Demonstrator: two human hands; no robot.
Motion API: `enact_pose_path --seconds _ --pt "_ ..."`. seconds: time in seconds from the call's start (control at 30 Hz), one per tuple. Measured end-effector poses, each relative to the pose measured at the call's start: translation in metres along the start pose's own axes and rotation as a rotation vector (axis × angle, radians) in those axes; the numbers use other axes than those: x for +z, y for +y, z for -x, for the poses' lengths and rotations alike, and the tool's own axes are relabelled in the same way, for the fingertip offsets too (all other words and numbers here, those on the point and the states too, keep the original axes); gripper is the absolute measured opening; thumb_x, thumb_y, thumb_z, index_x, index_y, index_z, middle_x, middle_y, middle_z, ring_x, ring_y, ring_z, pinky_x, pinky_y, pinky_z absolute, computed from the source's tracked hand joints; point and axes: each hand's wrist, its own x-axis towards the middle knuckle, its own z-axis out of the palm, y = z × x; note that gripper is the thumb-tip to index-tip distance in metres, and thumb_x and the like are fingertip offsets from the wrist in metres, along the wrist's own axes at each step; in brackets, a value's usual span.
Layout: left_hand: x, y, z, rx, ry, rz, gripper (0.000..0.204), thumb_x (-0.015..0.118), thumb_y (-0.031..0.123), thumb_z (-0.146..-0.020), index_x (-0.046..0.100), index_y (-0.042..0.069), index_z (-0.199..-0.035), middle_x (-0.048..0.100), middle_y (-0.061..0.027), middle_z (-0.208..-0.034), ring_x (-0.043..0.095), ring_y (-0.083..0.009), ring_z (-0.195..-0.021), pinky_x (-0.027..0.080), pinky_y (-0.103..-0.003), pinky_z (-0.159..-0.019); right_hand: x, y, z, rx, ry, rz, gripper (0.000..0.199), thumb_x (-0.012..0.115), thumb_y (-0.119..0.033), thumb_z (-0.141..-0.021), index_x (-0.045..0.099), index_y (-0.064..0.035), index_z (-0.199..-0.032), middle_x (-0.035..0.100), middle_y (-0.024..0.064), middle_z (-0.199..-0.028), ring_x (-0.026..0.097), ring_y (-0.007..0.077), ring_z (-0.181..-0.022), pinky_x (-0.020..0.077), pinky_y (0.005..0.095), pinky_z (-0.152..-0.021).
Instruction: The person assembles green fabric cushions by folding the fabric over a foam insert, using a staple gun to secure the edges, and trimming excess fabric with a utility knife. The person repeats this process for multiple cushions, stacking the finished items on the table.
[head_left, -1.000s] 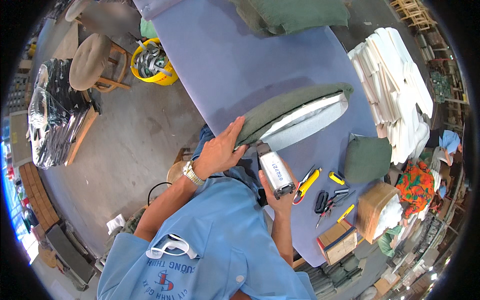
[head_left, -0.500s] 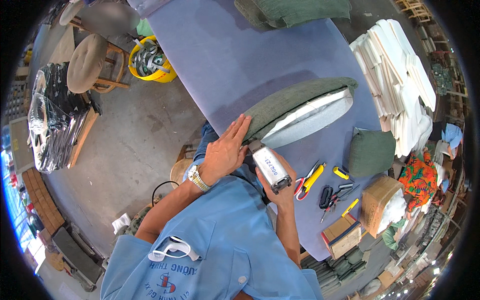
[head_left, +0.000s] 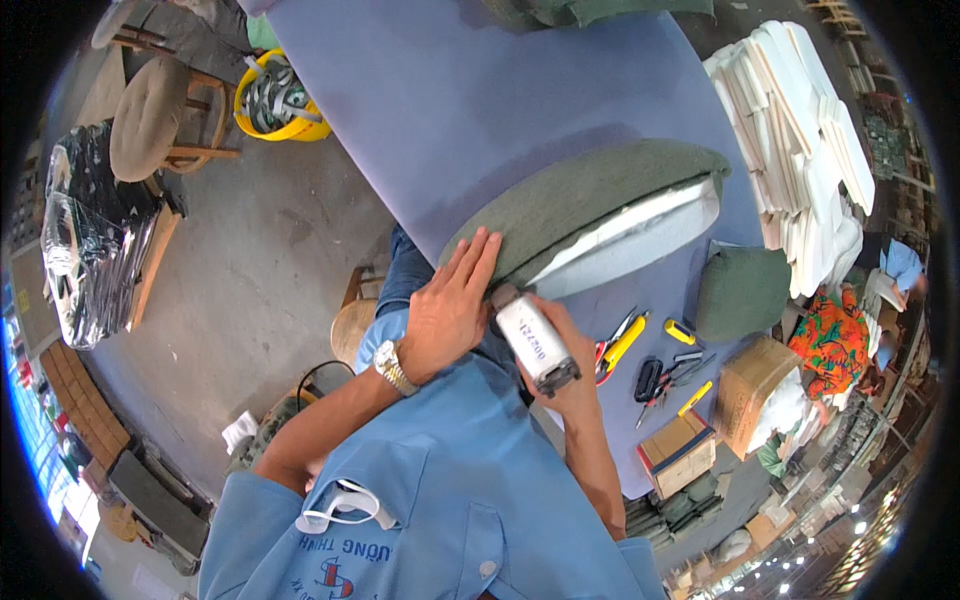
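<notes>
Our right grip (head_left: 578, 348) clasped a boxy white hard-cased tool (head_left: 533, 342), whose slipping might have nicked our flat left grip (head_left: 450, 312) atop the curved green fabric cushion (head_left: 590, 200).

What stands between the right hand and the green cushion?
The white handheld tool does, held in the right hand; its dark nose is close to the left end of the green cushion; contact is unclear.

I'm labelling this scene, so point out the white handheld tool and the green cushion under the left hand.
White handheld tool (head_left: 532, 338), head view: its white casing.
Green cushion (head_left: 590, 203), head view: upper cover.
</notes>
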Motion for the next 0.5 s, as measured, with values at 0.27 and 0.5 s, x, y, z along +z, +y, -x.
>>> enact_pose_path --seconds 0.27,0.5 --pt "-0.012 -0.005 -0.003 -0.143 -0.03 0.101 0.094 0.074 0.012 -0.083 0.022 0.005 -0.162 0.051 -0.0234 -0.15 0.063 -0.0422 -0.122 0.058 -0.047 -0.091 0.007 0.013 -0.006 -0.32 0.123 0.075 0.053 0.078 -0.008 -0.077 0.065 0.0013 -0.128 0.072 0.0186 -0.117 0.073 0.0308 -0.104 0.0553 0.0374 -0.09" --pt "-0.009 -0.011 -0.005 -0.154 -0.068 0.095 0.089 0.074 0.019 -0.086 0.026 0.001 -0.159 0.049 -0.0275 -0.151 0.06 -0.0406 -0.128 0.058 -0.047 -0.093 0.013 0.018 0.003 -0.316 0.154 0.028 0.053 0.08 -0.009 -0.077 0.066 0.0031 -0.127 0.073 0.0193 -0.116 0.072 0.0332 -0.103 0.0542 0.0392 -0.093"
